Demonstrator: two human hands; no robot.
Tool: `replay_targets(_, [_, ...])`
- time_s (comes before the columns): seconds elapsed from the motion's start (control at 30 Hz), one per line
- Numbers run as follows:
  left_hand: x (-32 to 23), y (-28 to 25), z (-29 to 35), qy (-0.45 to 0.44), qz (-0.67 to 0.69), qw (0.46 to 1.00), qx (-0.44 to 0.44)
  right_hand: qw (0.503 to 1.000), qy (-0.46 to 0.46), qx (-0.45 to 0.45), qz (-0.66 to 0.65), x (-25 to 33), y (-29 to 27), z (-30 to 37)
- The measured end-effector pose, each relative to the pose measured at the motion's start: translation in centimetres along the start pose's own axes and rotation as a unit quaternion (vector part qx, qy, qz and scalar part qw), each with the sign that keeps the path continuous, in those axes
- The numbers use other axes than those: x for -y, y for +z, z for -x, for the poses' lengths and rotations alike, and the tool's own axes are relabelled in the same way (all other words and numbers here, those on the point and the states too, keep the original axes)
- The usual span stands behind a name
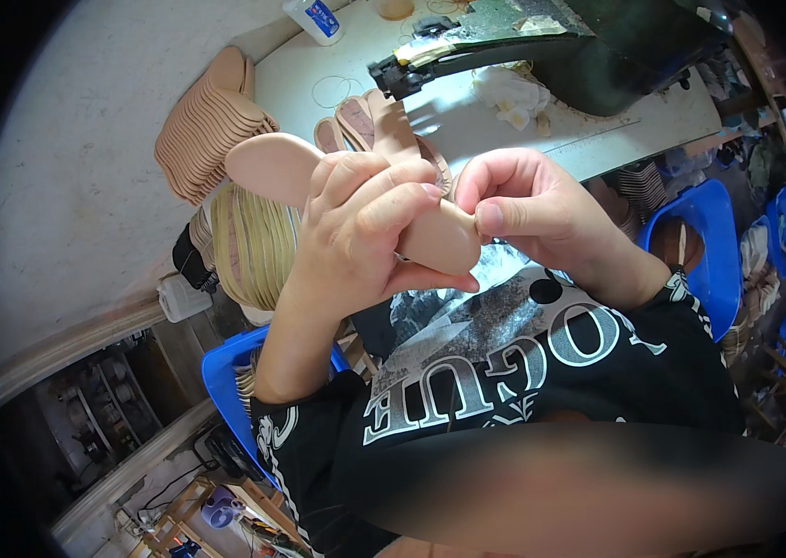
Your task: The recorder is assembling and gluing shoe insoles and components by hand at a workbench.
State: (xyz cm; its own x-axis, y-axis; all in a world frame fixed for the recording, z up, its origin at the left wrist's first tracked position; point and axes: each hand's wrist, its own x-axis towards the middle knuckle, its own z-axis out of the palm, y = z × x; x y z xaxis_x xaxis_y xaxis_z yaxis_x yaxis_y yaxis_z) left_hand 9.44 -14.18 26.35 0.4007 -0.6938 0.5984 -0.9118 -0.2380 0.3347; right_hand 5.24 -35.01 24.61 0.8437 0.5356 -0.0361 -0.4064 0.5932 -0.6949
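Note:
A beige shoe insole [272, 167] is held in front of my chest, its wide end to the left and its rounded narrower end to the right. My left hand [351, 219] is closed around its middle, fingers over the top and thumb below the right end. At that right end, my right hand [546, 209] pinches the insole's edge between thumb and bent fingers. Behind the hands, several more insoles [356, 121] lie on the white table [290, 79], partly hidden by the held one.
Left of the table stand a stack of beige insoles [202, 135] and a pile with yellowish edges [249, 242]. A dark green sewing machine [611, 60] spans the table's far side, beside crumpled white material [509, 93]. A white bottle [314, 20] stands farther back. Blue bins [718, 256] flank me.

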Motion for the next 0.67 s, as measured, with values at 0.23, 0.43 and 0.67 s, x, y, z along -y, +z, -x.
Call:
replay_targets(0.23, [0.5, 2.6, 0.9, 0.004, 0.058, 0.996, -0.069, 0.998, -0.036, 0.013, -0.051, -1.3, 0.4, -0.3])
replay_targets(0.43, [0.3, 3.7, 1.3, 0.007, 0.053, 0.991, -0.122, 0.997, -0.06, -0.026, -0.044, -2.0, 0.4, -0.1])
replay_targets(0.67, [-0.1, 4.7, 2.5, -0.024, 0.026, 0.989, -0.142, 0.998, -0.061, 0.015, -0.021, -2.9, 0.2, -0.1])
